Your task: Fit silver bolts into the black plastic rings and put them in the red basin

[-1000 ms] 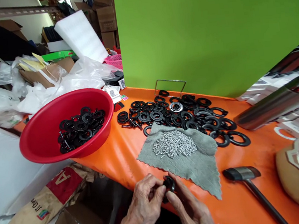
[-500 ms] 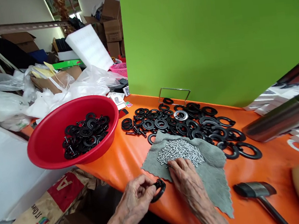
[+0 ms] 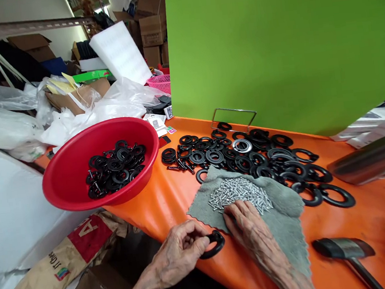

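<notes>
My left hand (image 3: 180,253) grips a black ring-shaped part (image 3: 214,246) at the near edge of the orange table (image 3: 371,217). My right hand (image 3: 249,228) lies on the grey cloth (image 3: 285,226), fingertips pinched at the near edge of a heap of small silver screws (image 3: 240,194); what the fingertips hold is too small to make out. Many loose black rings (image 3: 263,159) lie on the table behind the cloth.
A red bowl (image 3: 65,187) with black ring assemblies sits at the left. A black mallet (image 3: 347,250) lies at the right. A green panel (image 3: 282,46) stands behind the table. Plastic bags, cardboard boxes and a paper sack crowd the left side.
The two hands held the ring together one second ago. My right hand then left it and reached onto the cloth to the screw heap; my left hand keeps the ring.
</notes>
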The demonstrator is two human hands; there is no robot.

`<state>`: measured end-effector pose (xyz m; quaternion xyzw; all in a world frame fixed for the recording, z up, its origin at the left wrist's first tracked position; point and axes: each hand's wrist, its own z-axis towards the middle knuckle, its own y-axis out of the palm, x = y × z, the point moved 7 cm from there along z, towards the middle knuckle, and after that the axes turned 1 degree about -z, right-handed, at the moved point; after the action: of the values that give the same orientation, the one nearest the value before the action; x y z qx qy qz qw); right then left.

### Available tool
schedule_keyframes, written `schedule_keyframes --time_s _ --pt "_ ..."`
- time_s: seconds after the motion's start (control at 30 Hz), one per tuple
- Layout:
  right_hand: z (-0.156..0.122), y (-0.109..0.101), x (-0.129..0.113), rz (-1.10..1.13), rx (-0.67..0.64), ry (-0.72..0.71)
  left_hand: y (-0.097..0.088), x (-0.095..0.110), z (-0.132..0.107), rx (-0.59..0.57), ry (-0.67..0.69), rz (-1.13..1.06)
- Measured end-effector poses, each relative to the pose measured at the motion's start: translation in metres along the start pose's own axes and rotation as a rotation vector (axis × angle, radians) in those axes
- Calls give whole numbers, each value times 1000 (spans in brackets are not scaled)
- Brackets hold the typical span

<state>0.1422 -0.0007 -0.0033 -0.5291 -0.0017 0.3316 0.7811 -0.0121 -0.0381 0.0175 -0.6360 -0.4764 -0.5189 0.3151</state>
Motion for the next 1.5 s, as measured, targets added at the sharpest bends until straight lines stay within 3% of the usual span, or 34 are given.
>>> schedule_keyframes --time_s 0.13,0.23,0.37,0.47,0.57,0.7,0.8,1.0,1.13,1.33,1.5 --pt "-5 -15 -6 14 31 28 -1 -6 2 42 -28 50" --pt "-20 -24 -17 177 1 161 0 -10 2 105 -24 49" --pt "-48 -6 -34 628 -133 461 10 -12 1 175 -1 39" --pt "-60 8 -39 937 -81 629 14 -13 -1 213 5 22" --pt "-61 6 -37 1037 -42 666 16 -13 -3 183 26 53" --pt "-55 -8 -34 951 -156 606 15 -14 -6 91 40 111" --pt "-51 -14 -35 914 -185 569 12 -15 -7 93 42 130" --pt "-66 2 -39 823 -131 566 12 -13 -9 132 89 214" --pt "-70 3 -41 672 -158 468 11 -15 -11 121 57 175" --pt "-33 -16 -14 147 70 255 2 -19 -6 86 -72 138" --pt "-14 6 1 35 55 273 -3 -11 0 61 -50 135"
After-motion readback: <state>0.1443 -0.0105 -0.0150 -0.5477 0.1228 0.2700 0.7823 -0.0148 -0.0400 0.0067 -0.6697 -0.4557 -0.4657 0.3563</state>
